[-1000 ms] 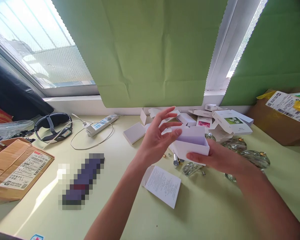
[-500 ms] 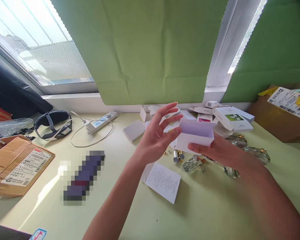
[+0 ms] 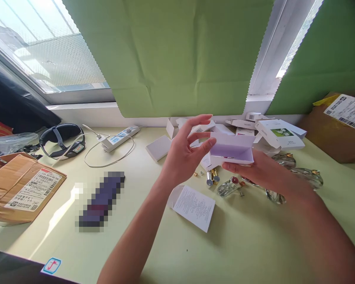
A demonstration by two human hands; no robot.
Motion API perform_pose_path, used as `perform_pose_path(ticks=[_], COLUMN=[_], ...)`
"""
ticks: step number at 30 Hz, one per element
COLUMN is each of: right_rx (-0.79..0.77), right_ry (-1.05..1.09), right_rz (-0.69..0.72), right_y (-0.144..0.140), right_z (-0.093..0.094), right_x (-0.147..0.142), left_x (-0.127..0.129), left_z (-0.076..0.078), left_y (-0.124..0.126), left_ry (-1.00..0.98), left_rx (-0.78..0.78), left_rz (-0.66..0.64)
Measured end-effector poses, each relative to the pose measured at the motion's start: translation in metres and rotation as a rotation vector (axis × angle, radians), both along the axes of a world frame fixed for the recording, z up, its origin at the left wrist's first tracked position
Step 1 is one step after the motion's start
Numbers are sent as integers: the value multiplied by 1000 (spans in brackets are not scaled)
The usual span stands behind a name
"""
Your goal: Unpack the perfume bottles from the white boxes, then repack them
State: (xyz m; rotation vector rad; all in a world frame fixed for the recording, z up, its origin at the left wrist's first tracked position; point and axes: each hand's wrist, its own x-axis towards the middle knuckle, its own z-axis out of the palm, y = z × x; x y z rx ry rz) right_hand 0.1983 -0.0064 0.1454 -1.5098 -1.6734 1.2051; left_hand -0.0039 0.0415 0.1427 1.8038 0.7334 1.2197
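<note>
The box (image 3: 232, 149) is held above the table (image 3: 254, 244) in the right hand (image 3: 262, 170). It is gripped low, with the right thumb laid across the near wall; the other right fingers are mostly hidden behind the box, and their spacing cannot be told. The left hand (image 3: 187, 154) is placed at the box's left end. Its fingers are parted and loosely curved, and its thumb tip is set at the upper-left corner; whether contact is made cannot be told.

Compared with half a second ago, the box has been tipped: the near wall is now foreshortened and the opening is turned more toward the camera.

Count: one box is held; at least four bottles (image 3: 227, 187) are seen on the table, with one silver cap (image 3: 209, 179), one power strip (image 3: 120, 138), one headset (image 3: 62, 141) and one printed card (image 3: 193, 208).
</note>
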Motion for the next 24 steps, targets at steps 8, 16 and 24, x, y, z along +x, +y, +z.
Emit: perform_pose_path(ticks=[8,16,24], right_rx=[124,197,121], right_ry=[-106,-144,-60], right_rz=[-32,90,-11], right_y=[3,2,0], right_z=[-14,-17,-10], right_x=[6,8,22], left_x=[1,1,-38], left_z=[-2,-2,2], left_y=[0,0,18], left_ry=[21,-31,371], left_rx=[6,-29,-82], left_rz=[0,-174,-122])
